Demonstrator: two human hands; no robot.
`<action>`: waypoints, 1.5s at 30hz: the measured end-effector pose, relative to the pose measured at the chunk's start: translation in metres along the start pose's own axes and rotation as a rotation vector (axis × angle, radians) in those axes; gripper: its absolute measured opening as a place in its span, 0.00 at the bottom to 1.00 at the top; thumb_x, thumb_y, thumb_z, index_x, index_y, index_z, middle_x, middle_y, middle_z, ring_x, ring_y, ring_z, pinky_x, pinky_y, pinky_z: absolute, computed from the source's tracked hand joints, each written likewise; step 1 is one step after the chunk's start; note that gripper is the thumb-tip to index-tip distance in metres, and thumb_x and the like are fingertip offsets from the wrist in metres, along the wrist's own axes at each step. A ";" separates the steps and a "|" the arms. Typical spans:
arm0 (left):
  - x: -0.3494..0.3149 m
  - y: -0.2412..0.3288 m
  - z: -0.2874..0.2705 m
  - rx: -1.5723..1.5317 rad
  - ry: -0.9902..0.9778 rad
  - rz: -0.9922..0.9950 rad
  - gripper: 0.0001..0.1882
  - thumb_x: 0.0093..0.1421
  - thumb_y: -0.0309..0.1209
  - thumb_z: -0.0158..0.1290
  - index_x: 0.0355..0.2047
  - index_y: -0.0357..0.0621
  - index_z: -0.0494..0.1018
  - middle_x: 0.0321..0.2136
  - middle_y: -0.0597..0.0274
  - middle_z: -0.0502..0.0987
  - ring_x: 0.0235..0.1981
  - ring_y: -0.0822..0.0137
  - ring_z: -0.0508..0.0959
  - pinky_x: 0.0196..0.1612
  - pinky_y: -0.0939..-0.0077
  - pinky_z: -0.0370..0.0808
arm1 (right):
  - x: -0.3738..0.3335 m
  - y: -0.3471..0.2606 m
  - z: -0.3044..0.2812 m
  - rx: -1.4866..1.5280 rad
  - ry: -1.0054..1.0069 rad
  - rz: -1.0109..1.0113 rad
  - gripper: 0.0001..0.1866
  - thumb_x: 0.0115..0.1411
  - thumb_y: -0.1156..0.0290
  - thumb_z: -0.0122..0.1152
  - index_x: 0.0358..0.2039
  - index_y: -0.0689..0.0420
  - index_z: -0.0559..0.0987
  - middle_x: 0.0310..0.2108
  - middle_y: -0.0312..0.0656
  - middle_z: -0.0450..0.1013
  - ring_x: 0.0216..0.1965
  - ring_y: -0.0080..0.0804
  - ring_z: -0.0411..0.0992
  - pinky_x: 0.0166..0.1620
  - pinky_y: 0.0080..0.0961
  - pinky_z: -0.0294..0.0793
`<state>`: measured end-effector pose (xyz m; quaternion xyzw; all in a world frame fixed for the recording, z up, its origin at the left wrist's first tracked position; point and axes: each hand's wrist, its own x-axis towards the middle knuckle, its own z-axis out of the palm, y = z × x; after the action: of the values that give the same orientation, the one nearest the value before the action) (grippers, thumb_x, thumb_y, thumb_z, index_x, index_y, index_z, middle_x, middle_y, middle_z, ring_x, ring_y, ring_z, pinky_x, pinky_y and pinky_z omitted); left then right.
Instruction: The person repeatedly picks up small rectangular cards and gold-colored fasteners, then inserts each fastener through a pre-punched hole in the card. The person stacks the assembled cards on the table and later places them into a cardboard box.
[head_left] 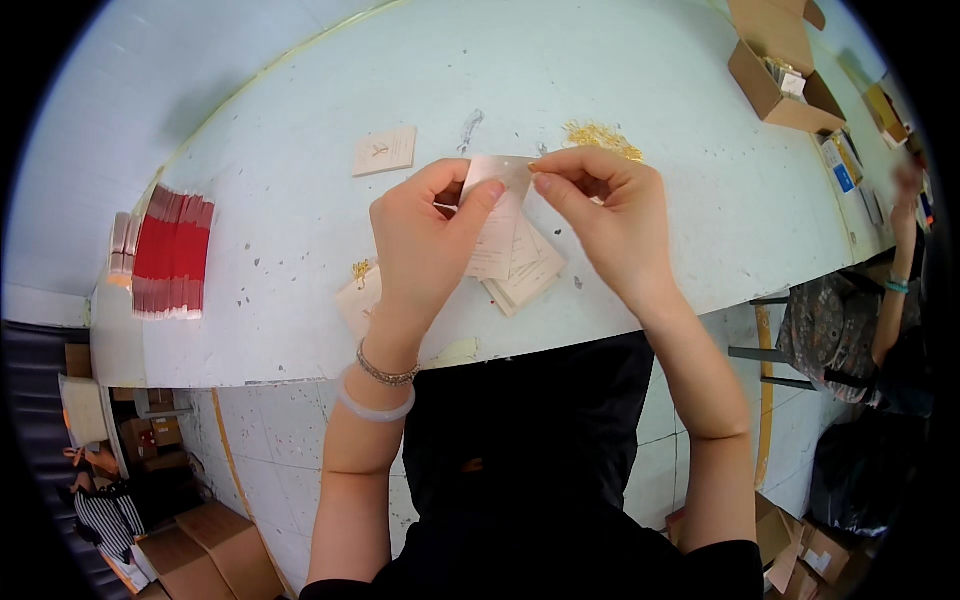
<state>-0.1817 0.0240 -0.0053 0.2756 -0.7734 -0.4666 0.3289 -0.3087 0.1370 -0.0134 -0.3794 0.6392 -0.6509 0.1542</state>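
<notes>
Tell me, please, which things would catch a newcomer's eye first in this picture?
Probably the red stack comes first, bright against the pale table near its left end. Next would be the card in the middle, held in the left hand, with the right hand at its upper right corner. The gold pile glints just beyond the right hand.

Card (490,240) under my left fingers (486,194): off-white | small piece (532,168) in my right fingers (560,195): gold | heap (603,138) beyond them: gold | stack (173,250) well left of my fingers: red, pale-ended | table (290,140) beneath: pale blue-green, dark-flecked | box (752,82) far right: brown
</notes>
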 end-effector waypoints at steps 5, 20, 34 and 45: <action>-0.009 0.005 0.008 -0.052 0.071 0.088 0.07 0.55 0.25 0.61 0.33 0.35 0.80 0.21 0.60 0.81 0.22 0.76 0.78 0.26 0.82 0.75 | 0.000 -0.003 0.010 -0.004 0.042 -0.013 0.08 0.56 0.76 0.62 0.36 0.62 0.83 0.25 0.39 0.79 0.26 0.23 0.75 0.32 0.20 0.74; -0.023 0.013 0.009 0.510 0.200 0.603 0.14 0.51 0.22 0.61 0.40 0.43 0.80 0.21 0.65 0.78 0.20 0.69 0.75 0.21 0.79 0.72 | -0.004 -0.014 0.011 -0.002 0.021 0.017 0.04 0.56 0.76 0.60 0.32 0.62 0.80 0.23 0.39 0.78 0.24 0.24 0.75 0.29 0.21 0.72; -0.089 0.016 -0.043 0.191 0.173 0.467 0.16 0.48 0.16 0.65 0.39 0.39 0.79 0.28 0.61 0.79 0.25 0.72 0.76 0.24 0.81 0.73 | -0.008 -0.049 0.022 0.275 -0.513 0.290 0.02 0.56 0.79 0.64 0.28 0.62 0.78 0.27 0.31 0.73 0.30 0.15 0.68 0.34 0.15 0.67; -0.098 -0.044 -0.114 -0.004 0.241 -0.159 0.18 0.50 0.17 0.64 0.43 0.36 0.77 0.32 0.66 0.70 0.32 0.78 0.72 0.29 0.86 0.80 | -0.005 -0.022 0.133 -0.275 -0.570 -0.045 0.02 0.54 0.81 0.64 0.28 0.64 0.79 0.29 0.38 0.73 0.28 0.25 0.73 0.31 0.20 0.70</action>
<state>-0.0271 0.0165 -0.0298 0.3894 -0.7031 -0.4563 0.3819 -0.2072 0.0477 -0.0079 -0.5779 0.6436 -0.4293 0.2598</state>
